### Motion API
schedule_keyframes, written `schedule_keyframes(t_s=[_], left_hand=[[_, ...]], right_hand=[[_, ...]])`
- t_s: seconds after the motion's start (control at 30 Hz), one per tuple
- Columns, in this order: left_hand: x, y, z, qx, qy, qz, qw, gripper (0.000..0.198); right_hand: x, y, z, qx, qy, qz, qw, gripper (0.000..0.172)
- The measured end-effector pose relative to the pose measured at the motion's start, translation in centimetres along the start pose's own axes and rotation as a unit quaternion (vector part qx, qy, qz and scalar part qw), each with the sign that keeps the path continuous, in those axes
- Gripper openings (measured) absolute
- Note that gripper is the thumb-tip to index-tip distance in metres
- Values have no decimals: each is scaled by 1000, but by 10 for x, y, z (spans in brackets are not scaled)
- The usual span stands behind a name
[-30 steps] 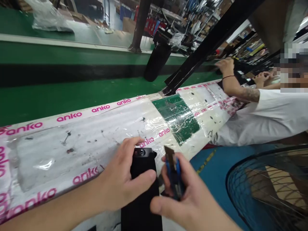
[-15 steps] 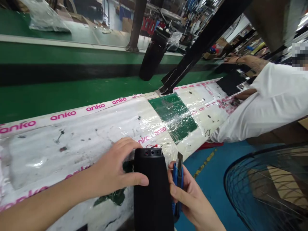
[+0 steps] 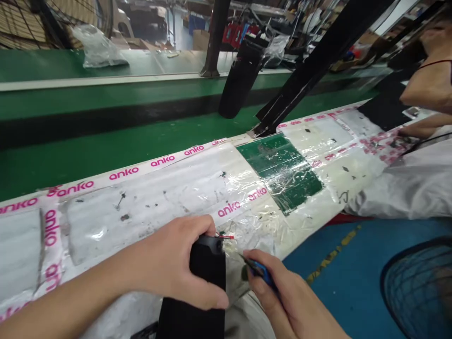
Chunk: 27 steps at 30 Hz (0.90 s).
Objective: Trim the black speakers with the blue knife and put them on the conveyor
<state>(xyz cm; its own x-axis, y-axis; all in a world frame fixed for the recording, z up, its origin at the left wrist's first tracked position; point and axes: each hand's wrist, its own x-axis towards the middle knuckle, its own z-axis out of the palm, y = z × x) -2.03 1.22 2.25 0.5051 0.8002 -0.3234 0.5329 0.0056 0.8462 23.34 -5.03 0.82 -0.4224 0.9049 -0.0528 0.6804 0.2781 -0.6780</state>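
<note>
A black fabric-covered speaker (image 3: pixel 207 263) stands tilted in front of me, its lower part running out of the frame. My left hand (image 3: pixel 176 263) is closed around its upper end, thumb across the near side. From the speaker's end sticks a thin red wire with a small red plug (image 3: pixel 230 237). Right of the speaker, my right hand (image 3: pixel 282 296) grips a blue utility knife (image 3: pixel 262 272). Its blade points left toward the speaker's end, apart from it. My fingers cover most of the knife's handle.
The worktop (image 3: pixel 190 174) is covered with white sheeting and pink-printed tape, with a green patch (image 3: pixel 282 169). Behind it are another black speaker (image 3: pixel 240 77), a slanted black post (image 3: pixel 307 70) and a plastic bag (image 3: pixel 100 47). A co-worker's arm (image 3: pixel 432 89) and a fan guard (image 3: pixel 416 282) are at right.
The view has swung to the right-hand side less, shifting the scene rightward. The speaker has turned and tilted in my left hand. The knife has turned from upright to pointing left.
</note>
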Motion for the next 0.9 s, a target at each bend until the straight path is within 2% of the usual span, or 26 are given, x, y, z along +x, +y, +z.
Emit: schedule_keyframes(t_s=[0.03, 0.1, 0.17, 0.27, 0.37, 0.57, 0.77, 0.9], left_hand=[[2, -3, 1, -1, -2, 6, 1000, 52], [4, -7, 4, 3, 7, 13, 1000, 54], [4, -9, 7, 8, 14, 17, 1000, 55], [4, -9, 8, 11, 19, 27, 999, 53], [5, -7, 7, 13, 17, 25, 999, 52], [7, -11, 6, 2, 15, 49, 999, 54], [7, -14, 7, 3, 23, 64, 998, 53], [7, -14, 6, -1, 17, 54, 998, 53]], right_hand=[[7, -1, -5, -101, 6, -71, 992, 31], [21, -3, -12, -235, 3, -166, 958, 31], [29, -5, -14, -295, -12, -200, 934, 37], [30, -7, -13, -316, -44, -193, 928, 52], [25, -6, -11, -304, -70, -180, 933, 59], [21, -2, -5, -317, -89, -172, 928, 54], [21, 2, -9, -306, -105, -188, 927, 50], [21, 0, -8, -302, -109, -178, 930, 51]])
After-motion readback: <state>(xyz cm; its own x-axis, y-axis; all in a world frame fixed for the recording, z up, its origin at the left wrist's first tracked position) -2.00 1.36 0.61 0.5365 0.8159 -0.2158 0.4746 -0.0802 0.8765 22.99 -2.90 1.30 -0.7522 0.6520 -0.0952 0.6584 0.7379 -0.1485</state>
